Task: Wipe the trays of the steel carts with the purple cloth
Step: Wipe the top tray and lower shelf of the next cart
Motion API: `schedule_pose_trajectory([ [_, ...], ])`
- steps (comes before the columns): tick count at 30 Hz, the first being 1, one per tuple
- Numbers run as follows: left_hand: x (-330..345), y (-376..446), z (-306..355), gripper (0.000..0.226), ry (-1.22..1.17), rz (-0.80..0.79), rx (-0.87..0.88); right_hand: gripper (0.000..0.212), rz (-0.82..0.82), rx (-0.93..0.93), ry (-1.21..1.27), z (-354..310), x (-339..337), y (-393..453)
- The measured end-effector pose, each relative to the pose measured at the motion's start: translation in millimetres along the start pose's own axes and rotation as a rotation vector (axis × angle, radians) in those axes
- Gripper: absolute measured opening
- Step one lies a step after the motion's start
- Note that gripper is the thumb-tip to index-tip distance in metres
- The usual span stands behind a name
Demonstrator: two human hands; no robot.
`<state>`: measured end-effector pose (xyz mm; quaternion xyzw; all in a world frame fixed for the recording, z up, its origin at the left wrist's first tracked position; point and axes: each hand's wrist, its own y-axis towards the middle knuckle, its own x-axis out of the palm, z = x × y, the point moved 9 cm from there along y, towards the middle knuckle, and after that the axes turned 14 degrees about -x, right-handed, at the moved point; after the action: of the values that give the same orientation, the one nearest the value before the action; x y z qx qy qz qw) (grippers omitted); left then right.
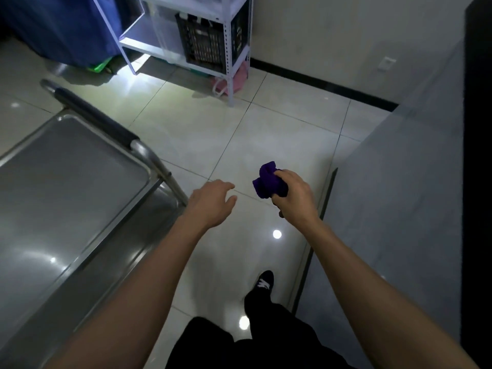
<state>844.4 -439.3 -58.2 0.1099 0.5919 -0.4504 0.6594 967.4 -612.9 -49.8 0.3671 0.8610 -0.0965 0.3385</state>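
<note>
Right hand: the right hand (294, 194) has its fingers curled tight round the purple cloth (269, 181), held out over the floor tiles (279, 129).
Left hand: the left hand (211, 202) is empty, fingers loosely spread and relaxed, hanging in the air just off the near corner of the cart.
Cloth, position: bunched in the right fist, with most of the wad standing out beyond the thumb side, toward the left hand; the two hands are near each other but apart.
Cloth, handling: judged soft, light and limp; it will crush to any shape and carries no risk of breakage. A bunched grip suits carrying; for wiping it is better flattened under the palm.
Cart tray: the steel cart's top tray (61, 187) lies to the left of both hands and lower, not touched by either. Its padded push handle (93, 115) runs along the far end.
Tray, handling: judged rigid, smooth and likely slippery, with a raised rim.
Task status: the cloth is not on the tray; wiping of this tray is judged not yet under way.
Surroundings: a white rack (229, 49) holding a black crate (205, 43) stands ahead, well apart from the hands.
</note>
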Motion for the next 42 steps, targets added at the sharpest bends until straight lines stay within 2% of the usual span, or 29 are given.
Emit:
schedule_pose_trajectory([
  [4, -21.1, 52.0, 27.0, 0.046, -0.065, 0.000, -0.018, 0.057, -0.020, -0.022, -0.016, 17.6, -24.9, 56.8],
  [11, -61.6, 167.6, 30.0, 0.047, -0.183, 0.007, -0.082, 0.059, -0.144, -0.032, -0.021, 37.6, -14.6, 181.2],
  [15, -98.1, 247.3, 21.7, 0.046, -0.267, 0.012, -0.099, 0.060, -0.169, -0.071, -0.051, 31.6, -7.0, 269.5],
  [20, -162.1, 324.2, 10.0, 0.045, -0.212, 0.083, -0.104, 0.060, -0.210, -0.126, -0.045, 4.2, 4.0, 368.1],
  [26, -221.7, 396.5, -32.9, 0.046, -0.219, 0.141, -0.195, 0.057, -0.270, -0.204, -0.022, -29.6, 32.8, 482.0],
  [34, -269.9, 503.0, -85.9, 0.046, -0.185, 0.117, -0.383, 0.055, -0.380, -0.327, 0.046, -44.7, 83.9, 635.1],
  [38, -294.2, 537.8, -113.8, 0.046, -0.182, 0.126, -0.468, 0.055, -0.473, -0.393, 0.037, -55.2, 112.1, 701.9],
  [42, -316.7, 552.5, -162.0, 0.048, -0.253, 0.173, -0.586, 0.057, -0.593, -0.477, 0.018, -92.4, 160.6, 762.6],
])
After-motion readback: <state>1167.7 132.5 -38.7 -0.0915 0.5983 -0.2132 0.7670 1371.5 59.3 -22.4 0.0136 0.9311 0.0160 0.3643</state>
